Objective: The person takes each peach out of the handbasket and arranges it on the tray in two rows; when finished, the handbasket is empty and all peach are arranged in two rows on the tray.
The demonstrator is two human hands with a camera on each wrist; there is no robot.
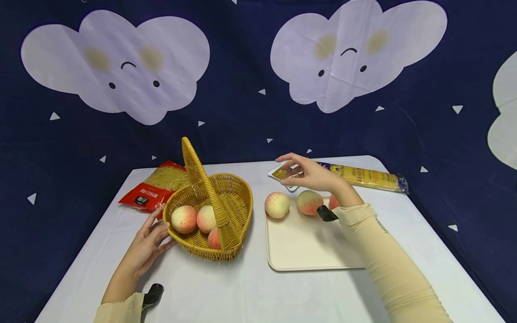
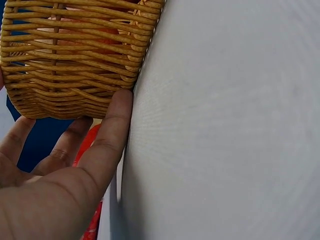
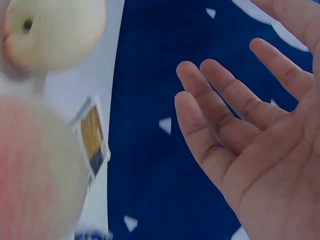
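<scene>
A heart-shaped wicker basket with a tall handle stands left of centre and holds three peaches, the front one partly behind the handle. My left hand touches the basket's left side with extended fingers; in the left wrist view a fingertip meets the weave low down. Over the back of a cream tray, my right hand hovers with loosely bent fingers and holds nothing. Along the tray's back edge sit a pale peach, a redder peach and a third peach, mostly hidden by the right wrist.
Behind the basket on the left lies a red bag of pasta. A long yellow pack of noodles lies at the back right. Beside it, a small white-edged packet is partly covered by the right hand. A dark cloud-print curtain hangs behind the table.
</scene>
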